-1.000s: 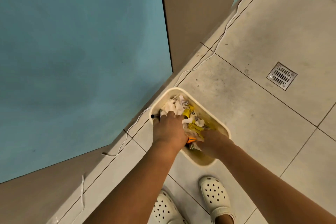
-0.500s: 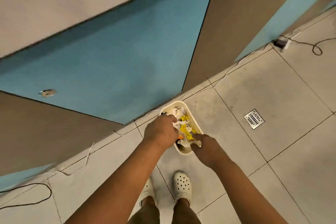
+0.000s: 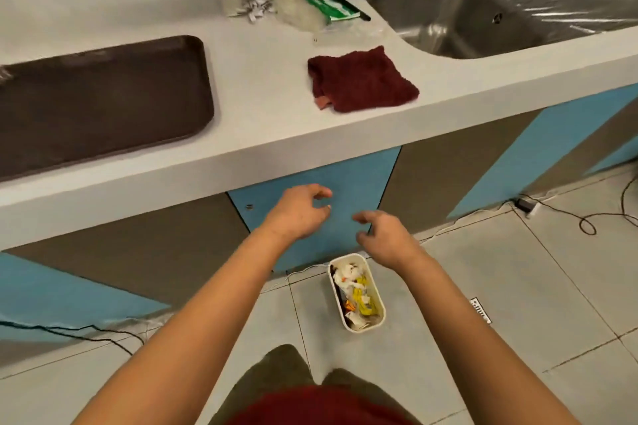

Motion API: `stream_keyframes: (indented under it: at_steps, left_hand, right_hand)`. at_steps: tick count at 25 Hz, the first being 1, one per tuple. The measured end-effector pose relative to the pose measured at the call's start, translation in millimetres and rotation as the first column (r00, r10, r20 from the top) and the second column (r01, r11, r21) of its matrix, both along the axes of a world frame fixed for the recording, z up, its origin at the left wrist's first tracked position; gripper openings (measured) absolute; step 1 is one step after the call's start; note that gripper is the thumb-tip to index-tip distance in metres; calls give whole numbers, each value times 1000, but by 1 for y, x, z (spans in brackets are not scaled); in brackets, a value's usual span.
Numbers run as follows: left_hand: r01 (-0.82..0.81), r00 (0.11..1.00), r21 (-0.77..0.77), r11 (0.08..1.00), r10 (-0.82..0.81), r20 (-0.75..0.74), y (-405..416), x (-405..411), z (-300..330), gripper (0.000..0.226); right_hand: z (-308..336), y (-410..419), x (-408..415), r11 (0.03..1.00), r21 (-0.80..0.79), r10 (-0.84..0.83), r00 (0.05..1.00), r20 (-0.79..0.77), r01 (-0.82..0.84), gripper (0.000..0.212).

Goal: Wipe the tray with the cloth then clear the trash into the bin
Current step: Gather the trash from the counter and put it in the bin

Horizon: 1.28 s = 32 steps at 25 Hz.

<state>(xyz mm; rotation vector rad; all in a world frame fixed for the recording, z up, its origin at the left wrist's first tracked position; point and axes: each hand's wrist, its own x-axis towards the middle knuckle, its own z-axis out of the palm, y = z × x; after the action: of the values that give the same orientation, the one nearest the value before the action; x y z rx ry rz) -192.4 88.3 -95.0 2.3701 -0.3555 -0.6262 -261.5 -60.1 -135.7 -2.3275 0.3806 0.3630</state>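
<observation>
Two bare hands hang in the air below the counter edge, apart from each other: the left hand (image 3: 298, 214) and the right hand (image 3: 390, 241) both have loosely curled fingers and hold nothing. Beneath them on the pale tiled floor stands the bin (image 3: 357, 293), a cream plastic tub with rounded corners, packed with crumpled white, yellow and orange scraps. On the smooth white counter (image 3: 262, 72) lies the tray (image 3: 100, 100), a dark brown rectangle with rounded corners and a raised rim, its left end cut off by the frame. To its right rests the cloth (image 3: 360, 81), a nubbly maroon terry square, folded. Behind it sits more trash (image 3: 276, 0): shredded paper, a fluffy pale wad and a green-and-white wrapper whose print is too blurred to read. A stainless steel sink (image 3: 483, 17) shines at right.
</observation>
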Motion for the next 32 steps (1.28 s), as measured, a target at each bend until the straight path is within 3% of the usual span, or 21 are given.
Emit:
stream_keyframes:
  at_steps: [5, 13, 20, 32]
  left_hand:
    - [-105, 983, -164, 981, 127, 133, 10, 16, 62, 34]
    - [-205, 945, -329, 922, 274, 177, 62, 92, 99, 24]
    - [-181, 955, -312, 933, 242, 171, 128, 203, 109, 25]
    - [-96, 979, -228, 969, 133, 151, 135, 326, 98, 27]
  right_hand:
    - [71, 5, 36, 996, 56, 51, 978, 202, -64, 38]
    - [114, 44, 121, 986, 159, 1, 952, 307, -52, 29]
    - [129, 90, 223, 966, 228, -191, 925, 329, 119, 23]
    - [129, 72, 304, 945, 99, -327, 880, 345, 313, 23]
